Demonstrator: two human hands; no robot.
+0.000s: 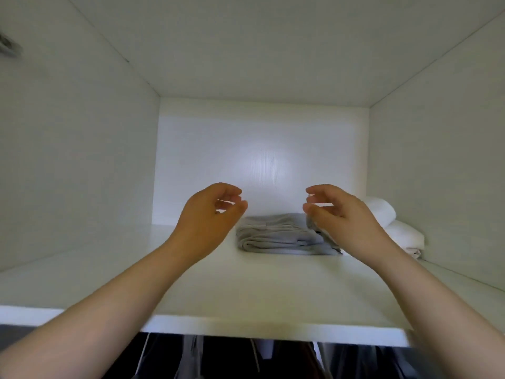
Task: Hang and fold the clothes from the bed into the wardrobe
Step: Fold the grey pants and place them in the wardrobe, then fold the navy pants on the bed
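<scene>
Over white wardrobe shelf (pixel 246 291), left hand (pixel 207 214) hovers, grip loosely curled, empty. Mid-shelf, folded grey fabric garment (pixel 276 236) lies flat. Next, right hand (pixel 344 217) over its right edge, grip half-open, nothing pinched; contact unclear. Far right, white folded pile (pixel 404 236). Below, dark clothes (pixel 169 356) hang. Likely this piece stowed; bed unseen, remainder unknown.

A folded garment (pixel 276 236) lies on the wardrobe shelf (pixel 246 291), toward the back and right of centre. Further right, at the shelf's right end, sits a stack of folded textiles (pixel 404 236). The left hand (pixel 207 217) hovers left of the garment, and the right hand (pixel 344 217) is before its right end. Hanging clothes (pixel 246 356) are below the shelf.
</scene>
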